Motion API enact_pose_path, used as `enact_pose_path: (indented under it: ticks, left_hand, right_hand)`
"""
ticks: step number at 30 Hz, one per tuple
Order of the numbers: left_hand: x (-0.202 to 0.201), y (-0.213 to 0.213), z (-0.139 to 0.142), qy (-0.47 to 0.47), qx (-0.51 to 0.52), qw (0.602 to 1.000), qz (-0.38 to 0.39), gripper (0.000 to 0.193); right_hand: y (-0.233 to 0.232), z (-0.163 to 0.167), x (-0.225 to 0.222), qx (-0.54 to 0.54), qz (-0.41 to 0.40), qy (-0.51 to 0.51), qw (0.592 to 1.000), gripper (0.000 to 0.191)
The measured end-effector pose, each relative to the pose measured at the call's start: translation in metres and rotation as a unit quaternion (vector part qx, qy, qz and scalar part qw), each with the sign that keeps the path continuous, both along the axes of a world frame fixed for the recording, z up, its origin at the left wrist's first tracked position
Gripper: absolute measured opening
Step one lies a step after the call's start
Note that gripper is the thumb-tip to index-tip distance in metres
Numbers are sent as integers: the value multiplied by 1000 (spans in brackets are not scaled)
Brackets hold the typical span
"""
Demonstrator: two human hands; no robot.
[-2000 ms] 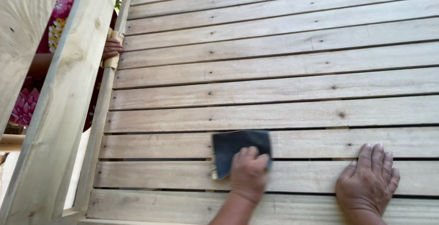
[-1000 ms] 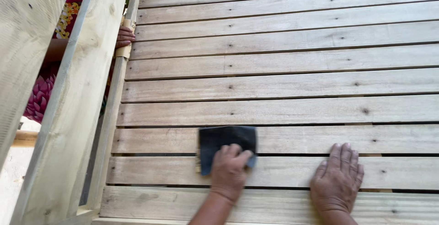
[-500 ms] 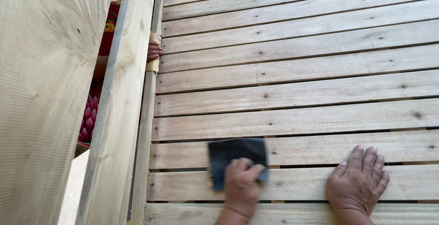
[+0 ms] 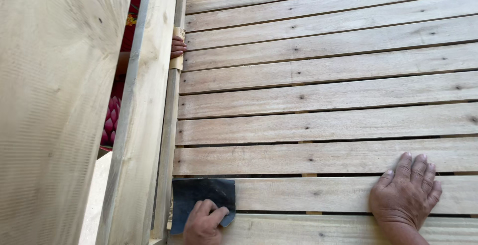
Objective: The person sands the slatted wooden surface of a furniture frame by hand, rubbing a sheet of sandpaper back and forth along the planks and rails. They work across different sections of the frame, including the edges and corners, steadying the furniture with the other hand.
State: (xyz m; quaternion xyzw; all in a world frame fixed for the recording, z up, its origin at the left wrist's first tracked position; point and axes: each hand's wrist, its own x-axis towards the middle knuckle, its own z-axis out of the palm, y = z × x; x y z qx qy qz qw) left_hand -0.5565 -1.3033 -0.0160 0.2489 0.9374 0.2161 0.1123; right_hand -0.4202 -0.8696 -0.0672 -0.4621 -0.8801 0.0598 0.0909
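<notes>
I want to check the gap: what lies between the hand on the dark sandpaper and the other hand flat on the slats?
In the head view, only bare wooden slats lie between the left hand on the sandpaper and the right hand.

Pale matt wood slats (image 4: 323,125), dark gritty sandpaper (image 4: 199,195)
</notes>
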Motion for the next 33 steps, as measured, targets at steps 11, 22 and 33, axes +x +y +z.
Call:
enact_pose_path:
  ticks: [11, 22, 33]
  left_hand:
    - [43, 120, 13, -12, 23, 977, -213, 14]
    - [7, 44, 39, 34, -33, 992, -113, 15]
    - [1, 74, 38, 66, -170, 942, -282, 4]
  right_hand:
    - [1, 12, 0, 2, 29, 20, 999, 67]
    - [-1, 10, -3, 14, 22, 8, 1000, 66]
    - [2, 8, 18, 6, 84, 28, 996, 64]
